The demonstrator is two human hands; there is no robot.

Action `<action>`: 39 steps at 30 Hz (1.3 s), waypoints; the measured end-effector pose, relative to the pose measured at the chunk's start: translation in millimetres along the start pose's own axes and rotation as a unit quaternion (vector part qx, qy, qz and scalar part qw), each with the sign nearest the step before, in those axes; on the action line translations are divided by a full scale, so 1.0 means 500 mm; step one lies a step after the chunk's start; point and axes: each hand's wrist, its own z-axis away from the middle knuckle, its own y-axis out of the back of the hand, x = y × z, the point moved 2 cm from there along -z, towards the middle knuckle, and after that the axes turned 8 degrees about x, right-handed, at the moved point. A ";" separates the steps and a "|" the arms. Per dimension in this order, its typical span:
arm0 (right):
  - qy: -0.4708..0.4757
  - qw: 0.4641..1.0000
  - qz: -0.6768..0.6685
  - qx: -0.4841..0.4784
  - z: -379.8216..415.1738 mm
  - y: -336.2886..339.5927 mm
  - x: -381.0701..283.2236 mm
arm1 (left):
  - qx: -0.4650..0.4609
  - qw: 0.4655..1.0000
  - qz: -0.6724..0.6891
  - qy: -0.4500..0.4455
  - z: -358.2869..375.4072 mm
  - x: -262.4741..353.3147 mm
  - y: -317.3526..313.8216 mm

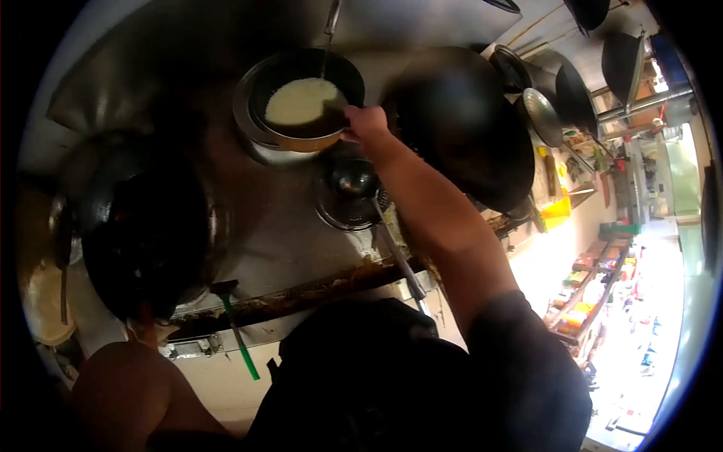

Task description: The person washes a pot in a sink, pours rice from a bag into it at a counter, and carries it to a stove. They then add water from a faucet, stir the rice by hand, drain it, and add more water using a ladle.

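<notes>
My right hand [367, 124] is closed on the right rim of a dark round pot [349, 71], which holds something pale and whitish [297, 102]. Above the pot a metal spout [332, 19] points down, and a thin stream seems to fall from it. Below the pot, a ladle [354, 179] rests in a round metal container, its long handle reaching toward me. My left arm [124, 377] bends at the lower left beside a large dark wok [143, 233]; the left hand is lost in shadow, so its fingers do not show.
Another big black wok [467, 135] stands right of the pot. A green-handled brush [239, 339] hangs over the counter's front edge. Pans and a perforated strainer [541, 117] hang at the upper right. Farther right is a rack [595, 290] with packets.
</notes>
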 end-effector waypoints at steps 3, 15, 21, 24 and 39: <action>0.003 1.000 -0.004 -0.008 0.008 0.006 -0.008 | 0.002 1.000 -0.016 0.017 0.004 -0.034 0.002; 0.002 1.000 0.025 0.014 0.046 0.013 -0.027 | -0.153 0.540 -0.128 0.817 0.658 -0.286 -0.146; 0.021 0.998 0.044 0.035 0.007 0.009 -0.020 | -0.133 0.490 -0.154 0.847 0.707 -0.292 -0.238; 0.012 0.998 0.048 0.046 -0.018 0.014 0.005 | -0.145 0.559 -0.173 0.797 0.787 -0.322 -0.232; 0.043 0.986 0.158 0.033 -0.005 0.007 0.002 | -0.099 0.526 -0.162 0.829 0.806 -0.307 -0.213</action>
